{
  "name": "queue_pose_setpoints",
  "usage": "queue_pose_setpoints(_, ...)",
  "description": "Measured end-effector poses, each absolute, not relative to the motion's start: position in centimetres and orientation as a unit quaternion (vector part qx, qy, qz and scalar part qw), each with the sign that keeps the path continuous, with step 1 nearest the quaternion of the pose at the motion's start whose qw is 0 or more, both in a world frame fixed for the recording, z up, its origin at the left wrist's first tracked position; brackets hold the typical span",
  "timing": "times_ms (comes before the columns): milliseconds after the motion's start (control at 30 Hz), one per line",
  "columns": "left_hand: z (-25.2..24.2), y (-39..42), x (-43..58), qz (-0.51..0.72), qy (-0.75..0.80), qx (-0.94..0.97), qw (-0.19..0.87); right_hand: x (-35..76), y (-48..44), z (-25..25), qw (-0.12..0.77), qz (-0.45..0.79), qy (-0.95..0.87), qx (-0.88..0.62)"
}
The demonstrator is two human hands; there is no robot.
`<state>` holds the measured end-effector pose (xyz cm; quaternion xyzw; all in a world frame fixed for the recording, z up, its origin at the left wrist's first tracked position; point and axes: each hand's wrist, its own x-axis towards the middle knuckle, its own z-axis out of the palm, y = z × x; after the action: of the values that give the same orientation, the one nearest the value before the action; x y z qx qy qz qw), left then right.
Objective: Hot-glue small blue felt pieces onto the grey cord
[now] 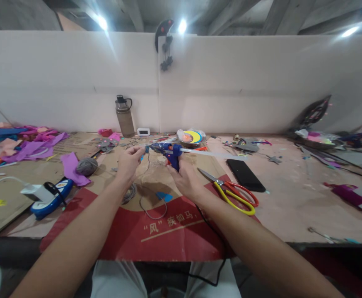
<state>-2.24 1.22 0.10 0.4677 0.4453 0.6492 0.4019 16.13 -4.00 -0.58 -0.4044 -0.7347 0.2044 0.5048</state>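
My right hand is wrapped round the handle of a blue hot glue gun, whose nozzle points left. A long whitish glue stick juts from its back end. Close to the nozzle, my left hand pinches a small dark bluish piece too tiny to make out. Grey yarn hangs from there and loops down onto red printed cardboard. A blue scrap lies by the loop, and a coil of grey yarn sits partly hidden behind my left wrist.
Scissors and a black phone lie right of my right hand. A bottle stands by the white partition. At left are a blue power strip, a yarn ball and purple scraps. A magenta tool is far right.
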Motion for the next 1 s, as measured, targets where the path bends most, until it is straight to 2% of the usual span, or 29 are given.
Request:
queue_pose_setpoints(233, 0.25, 1.08, -2.16, 0.650, 0.447, 0.468, 0.398, 16.05, -4.20, -0.45, 0.470, 0.214, -0.733, -0.443)
queue_pose_setpoints(1000, 0.09, 1.08, -2.31, 0.641, 0.444, 0.481, 0.400, 16.00, -4.55, -0.20, 0.473, 0.210, -0.730, -0.447)
